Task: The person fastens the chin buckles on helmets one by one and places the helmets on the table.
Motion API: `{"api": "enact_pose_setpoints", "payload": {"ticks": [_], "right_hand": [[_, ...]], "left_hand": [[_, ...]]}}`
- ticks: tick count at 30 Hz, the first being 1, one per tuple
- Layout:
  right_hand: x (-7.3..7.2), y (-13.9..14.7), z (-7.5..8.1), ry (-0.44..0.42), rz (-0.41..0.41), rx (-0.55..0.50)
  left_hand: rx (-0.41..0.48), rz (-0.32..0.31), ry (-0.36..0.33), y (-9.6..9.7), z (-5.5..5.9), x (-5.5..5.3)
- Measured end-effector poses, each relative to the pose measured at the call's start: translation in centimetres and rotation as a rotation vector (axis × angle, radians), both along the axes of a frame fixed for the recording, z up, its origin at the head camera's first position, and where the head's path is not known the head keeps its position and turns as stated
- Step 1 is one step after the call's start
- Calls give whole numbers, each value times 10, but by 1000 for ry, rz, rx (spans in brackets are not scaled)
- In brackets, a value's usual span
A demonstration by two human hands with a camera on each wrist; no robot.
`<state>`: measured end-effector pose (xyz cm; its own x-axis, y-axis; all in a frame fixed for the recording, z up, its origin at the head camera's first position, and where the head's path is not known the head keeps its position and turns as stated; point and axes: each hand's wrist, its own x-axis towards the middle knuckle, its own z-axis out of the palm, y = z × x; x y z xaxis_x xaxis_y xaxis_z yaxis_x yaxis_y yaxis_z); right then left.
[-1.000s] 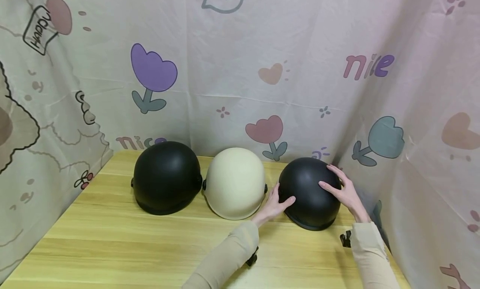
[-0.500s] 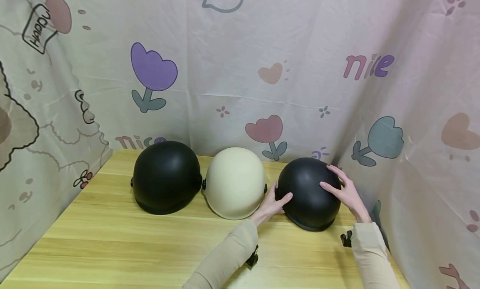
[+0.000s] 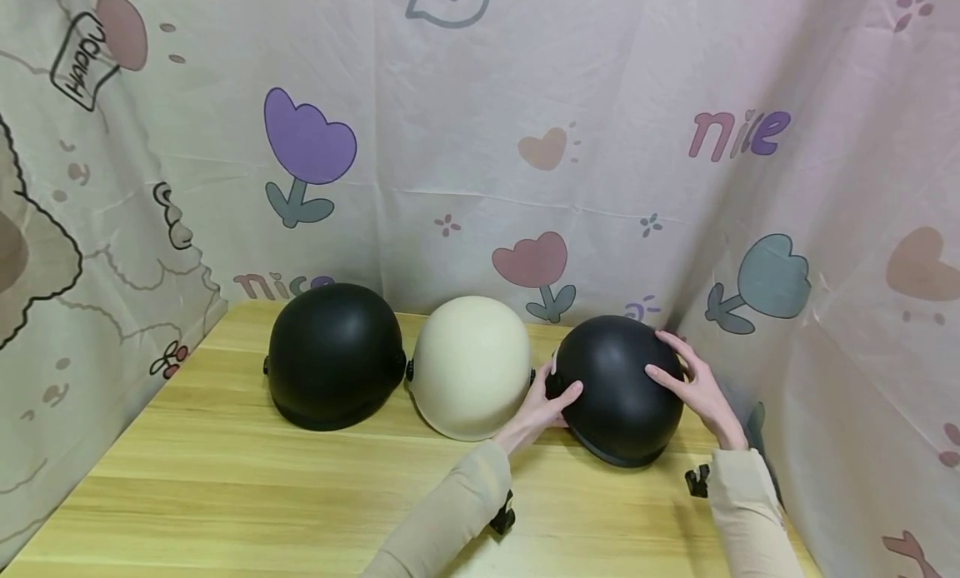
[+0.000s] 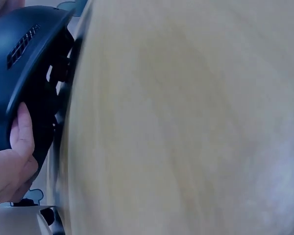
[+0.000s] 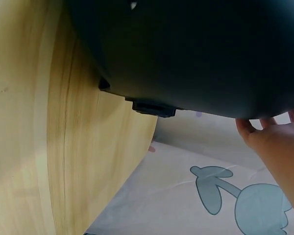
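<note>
The rightmost helmet point(image 3: 621, 399), at the far right of the tabletop point(image 3: 300, 495), is apparently being adjusted, gripped by the left hand point(image 3: 542, 406), touched by the spread fingers of the right hand point(image 3: 699, 388); even support seems needed next.

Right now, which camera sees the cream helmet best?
The head view: there the cream helmet shows its rounded dome almost uncovered. The left wrist view catches only a piece of it, at the bottom left corner; the right wrist view shows none.
</note>
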<state>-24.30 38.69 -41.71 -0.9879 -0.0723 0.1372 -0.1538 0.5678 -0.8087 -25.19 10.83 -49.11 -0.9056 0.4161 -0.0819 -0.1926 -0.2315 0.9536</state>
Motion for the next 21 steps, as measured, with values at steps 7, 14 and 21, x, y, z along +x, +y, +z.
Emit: {"api": "enact_pose_setpoints", "payload": {"ticks": [7, 14, 21], "right_hand": [[3, 0, 0, 7, 3, -46], [6, 0, 1, -7, -7, -76], [7, 1, 0, -10, -6, -102]], "left_hand": [[59, 25, -2, -1, 8, 5], [159, 37, -9, -4, 13, 7], [191, 29, -17, -8, 16, 7]]}}
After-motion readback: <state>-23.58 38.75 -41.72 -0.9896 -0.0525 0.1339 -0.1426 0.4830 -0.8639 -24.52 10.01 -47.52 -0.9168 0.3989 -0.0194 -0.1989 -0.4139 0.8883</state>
